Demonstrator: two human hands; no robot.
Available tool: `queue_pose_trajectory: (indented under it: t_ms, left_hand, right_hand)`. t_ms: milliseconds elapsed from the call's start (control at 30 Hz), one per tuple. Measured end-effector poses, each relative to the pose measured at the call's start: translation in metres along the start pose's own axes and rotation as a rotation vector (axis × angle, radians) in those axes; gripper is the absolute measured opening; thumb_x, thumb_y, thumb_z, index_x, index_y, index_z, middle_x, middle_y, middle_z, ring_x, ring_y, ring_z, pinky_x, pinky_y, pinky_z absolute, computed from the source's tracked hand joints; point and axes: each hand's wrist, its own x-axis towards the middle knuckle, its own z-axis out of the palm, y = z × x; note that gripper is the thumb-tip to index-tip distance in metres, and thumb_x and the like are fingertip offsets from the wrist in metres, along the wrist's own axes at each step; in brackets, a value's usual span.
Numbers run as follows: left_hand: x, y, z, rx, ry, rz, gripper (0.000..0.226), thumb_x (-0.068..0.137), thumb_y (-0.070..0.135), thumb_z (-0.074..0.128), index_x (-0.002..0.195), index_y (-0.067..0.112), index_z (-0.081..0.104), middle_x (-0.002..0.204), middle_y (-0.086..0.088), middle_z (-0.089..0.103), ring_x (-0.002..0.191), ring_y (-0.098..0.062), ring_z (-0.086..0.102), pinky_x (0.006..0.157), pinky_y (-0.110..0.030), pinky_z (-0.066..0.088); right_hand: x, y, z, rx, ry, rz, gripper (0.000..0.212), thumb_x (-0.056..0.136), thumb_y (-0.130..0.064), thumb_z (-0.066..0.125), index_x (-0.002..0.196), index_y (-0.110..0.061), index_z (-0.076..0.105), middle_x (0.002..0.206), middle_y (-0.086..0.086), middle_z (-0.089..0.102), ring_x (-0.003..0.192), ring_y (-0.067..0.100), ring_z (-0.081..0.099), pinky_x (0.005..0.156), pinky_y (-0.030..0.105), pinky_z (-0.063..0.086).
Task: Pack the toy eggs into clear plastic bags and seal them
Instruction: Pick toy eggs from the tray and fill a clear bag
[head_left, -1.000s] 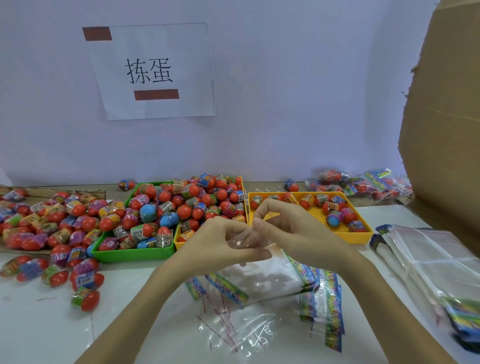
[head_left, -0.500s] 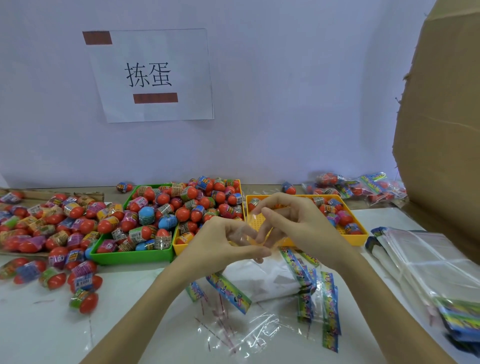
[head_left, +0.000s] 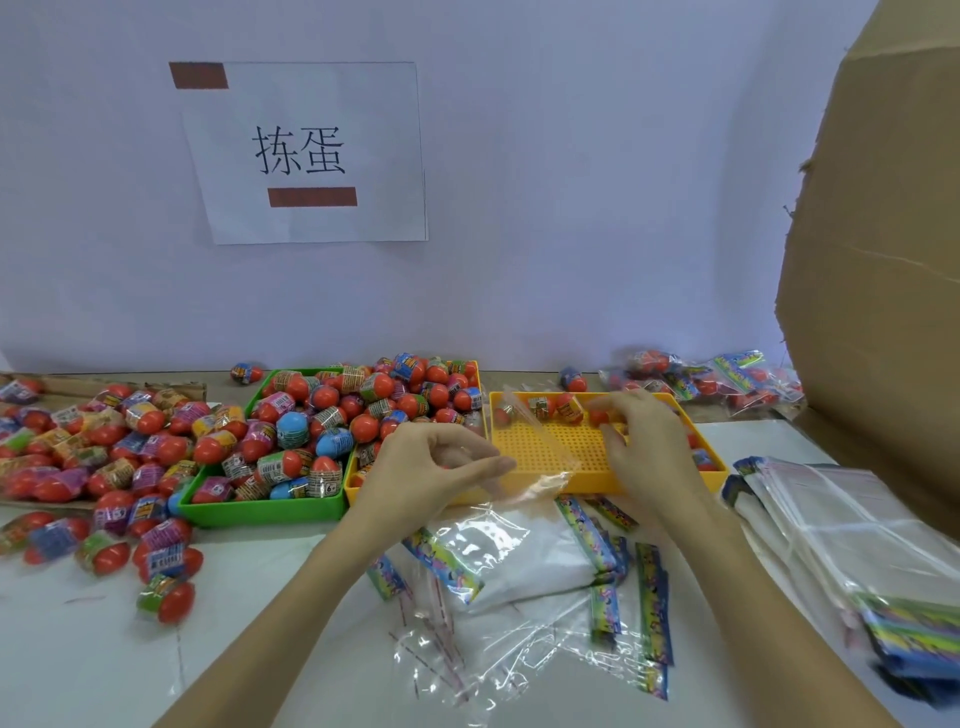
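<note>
The left hand (head_left: 441, 462) pinched a clear bag (head_left: 535, 457) open while the right hand (head_left: 639, 441), fingers loosely curled, reached just beyond it for an egg (head_left: 598, 415) in the yellow tray (head_left: 550, 452).

A single head-worn wide-angle camera looks forward and down across the table (head_left: 78, 649), close above its near edge, facing the wall (head_left: 571, 208) along its far edge.

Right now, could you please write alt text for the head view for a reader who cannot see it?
A person's left hand pinches a clear plastic bag while the right hand reaches among toy eggs in a yellow tray. A green tray heaped with eggs sits to the left, flat bags to the right.
</note>
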Motion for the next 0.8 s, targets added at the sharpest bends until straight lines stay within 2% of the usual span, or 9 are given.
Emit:
queue_pose_trajectory:
  t_ms: [100,200,267,333,433,567,633,700,800]
  left_hand:
    - [-0.001,-0.002,0.002,0.013,0.011,-0.002,0.029,0.085,0.046,0.083,0.100,0.021,0.081,0.077,0.008,0.081,0.094,-0.002,0.078,0.086,0.000,0.044]
    - [-0.001,-0.004,0.004,0.025,0.032,0.011,0.024,0.087,0.043,0.083,0.097,0.022,0.081,0.077,0.008,0.081,0.089,-0.007,0.079,0.084,-0.003,0.048]
    - [-0.001,-0.005,0.006,0.050,0.050,0.024,0.020,0.090,0.042,0.081,0.091,0.022,0.081,0.078,0.009,0.081,0.079,-0.016,0.079,0.083,-0.019,0.058]
    - [-0.002,-0.004,0.006,0.057,0.055,-0.013,0.023,0.093,0.042,0.078,0.087,0.021,0.081,0.075,0.007,0.080,0.062,-0.029,0.075,0.067,-0.038,0.062]
    - [-0.004,-0.003,0.006,0.020,0.032,-0.044,0.027,0.097,0.040,0.074,0.086,0.017,0.081,0.061,0.000,0.075,0.041,-0.024,0.066,0.040,-0.027,0.052]
    - [-0.003,-0.001,0.008,0.012,0.005,-0.063,0.032,0.101,0.041,0.066,0.090,0.015,0.081,0.056,-0.010,0.070,0.044,-0.025,0.069,0.045,-0.029,0.057]
    - [-0.003,-0.002,0.009,0.008,-0.001,-0.073,0.034,0.100,0.045,0.063,0.089,0.018,0.081,0.058,-0.017,0.070,0.048,-0.029,0.071,0.059,-0.037,0.063]
    - [-0.002,-0.002,0.010,0.025,-0.004,-0.073,0.038,0.099,0.051,0.060,0.089,0.020,0.081,0.060,-0.012,0.072,0.051,-0.029,0.073,0.070,-0.036,0.063]
    - [-0.002,-0.001,0.010,0.015,-0.012,-0.083,0.040,0.097,0.053,0.059,0.089,0.020,0.080,0.069,-0.003,0.078,0.050,-0.027,0.073,0.053,-0.020,0.056]
  right_hand:
    - [0.001,0.008,0.004,-0.069,-0.035,0.017,0.038,0.104,-0.005,0.057,0.137,-0.021,0.068,0.151,0.002,0.056,0.144,0.025,0.041,0.118,0.045,0.038]
    - [0.002,0.010,0.004,-0.072,-0.183,-0.070,0.046,0.111,-0.021,0.047,0.154,-0.037,0.050,0.170,-0.007,0.031,0.157,0.020,0.023,0.126,0.054,0.027]
    - [0.004,0.011,0.006,-0.151,-0.315,-0.104,0.045,0.113,-0.039,0.037,0.157,-0.047,0.039,0.173,-0.014,0.016,0.160,0.016,0.012,0.127,0.059,0.017]
    - [0.006,0.010,0.009,-0.219,-0.392,-0.084,0.049,0.111,-0.055,0.027,0.159,-0.051,0.032,0.174,-0.015,0.011,0.161,0.013,0.005,0.127,0.058,0.009]
    - [0.007,0.010,0.013,-0.287,-0.383,-0.065,0.055,0.108,-0.062,0.018,0.160,-0.047,0.031,0.174,-0.012,0.017,0.161,0.013,0.004,0.127,0.055,0.006]
    - [0.005,0.009,0.015,-0.288,-0.248,-0.029,0.055,0.108,-0.062,0.024,0.155,-0.042,0.044,0.162,-0.008,0.043,0.152,0.023,0.026,0.121,0.055,0.018]
    - [0.004,0.008,0.015,-0.244,-0.145,-0.005,0.051,0.107,-0.059,0.032,0.149,-0.038,0.051,0.152,-0.005,0.052,0.142,0.026,0.038,0.116,0.054,0.026]
    - [0.004,0.006,0.014,-0.178,-0.052,-0.018,0.045,0.108,-0.054,0.038,0.146,-0.035,0.054,0.148,-0.003,0.054,0.138,0.025,0.040,0.114,0.053,0.028]
    - [0.007,0.005,0.014,-0.135,-0.094,-0.099,0.046,0.110,-0.053,0.034,0.150,-0.039,0.050,0.163,-0.008,0.040,0.152,0.020,0.027,0.121,0.052,0.019]
